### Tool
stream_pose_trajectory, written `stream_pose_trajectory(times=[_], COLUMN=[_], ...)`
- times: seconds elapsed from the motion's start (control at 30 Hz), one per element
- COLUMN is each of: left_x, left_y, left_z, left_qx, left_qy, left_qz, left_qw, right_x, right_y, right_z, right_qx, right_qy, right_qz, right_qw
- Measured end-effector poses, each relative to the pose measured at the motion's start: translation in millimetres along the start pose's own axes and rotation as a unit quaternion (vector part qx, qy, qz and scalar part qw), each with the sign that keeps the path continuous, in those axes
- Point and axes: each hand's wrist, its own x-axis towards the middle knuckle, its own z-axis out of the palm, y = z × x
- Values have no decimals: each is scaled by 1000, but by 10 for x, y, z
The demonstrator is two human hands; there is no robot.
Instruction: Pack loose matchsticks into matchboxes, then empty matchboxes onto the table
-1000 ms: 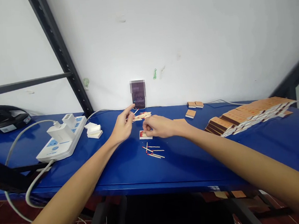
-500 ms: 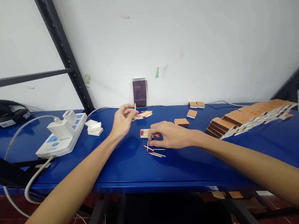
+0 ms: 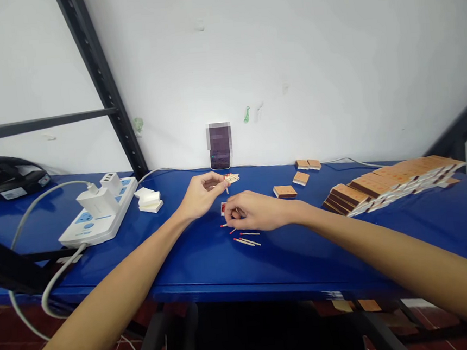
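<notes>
Your left hand (image 3: pixel 200 195) pinches a match (image 3: pixel 226 188). Your right hand (image 3: pixel 261 210), grip narrow, pinches at matches (image 3: pixel 247 241) on the blue worktop (image 3: pixel 183 258) below a white wall (image 3: pixel 288 56).

My left hand (image 3: pixel 201 195) pinches a single match (image 3: pixel 226 187), roughly upright, just above the open matchbox tray (image 3: pixel 223 207), while my right hand (image 3: pixel 257 211), close beside it, curls its fingertips down among the loose matches (image 3: pixel 247 241) scattered on the blue table (image 3: pixel 208 264).
</notes>
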Motion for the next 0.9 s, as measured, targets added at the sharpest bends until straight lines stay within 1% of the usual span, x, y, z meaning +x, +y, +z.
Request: stream_pose_trajectory(times=[0.1, 0.2, 0.23, 0.3, 0.4, 0.53, 0.67, 0.8, 0.9], left_x=[2, -7, -12, -23, -31, -19, -14, -23, -30], left_y=[-10, -7, -1, 18, 44, 24, -35, -52, -31], left_z=[-6, -20, -29, -57, -108, -154, -162, -157, -149], left_qx=[20, 5, 6, 28, 99, 184, 193, 203, 210], left_qy=[5, -8, -22, -68, -138, -171, -204, -211, -198], left_qz=[0, -13, -18, -22, -7, 26, 52, 53, 55], left_qw=[1000, 1000, 1000, 997, 985, 968, 958, 955, 956], right_x=[-15, -20, -23, -33, -56, -87, -143, -218, -263], right_y=[35, 91, 107, 126, 128, 98, 53, 33, 53], right_z=[-67, -93, -96, -97, -91, -82, -98, -121, -129], right_qx=[-17, -35, -36, -30, -19, -29, -80, -129, -147], right_qy=[-4, -36, -47, -62, -75, -80, -86, -106, -113], right_qz=[-7, -22, -24, -18, -1, 14, 46, 73, 82], right_qw=[1000, 999, 998, 997, 997, 996, 992, 983, 979])
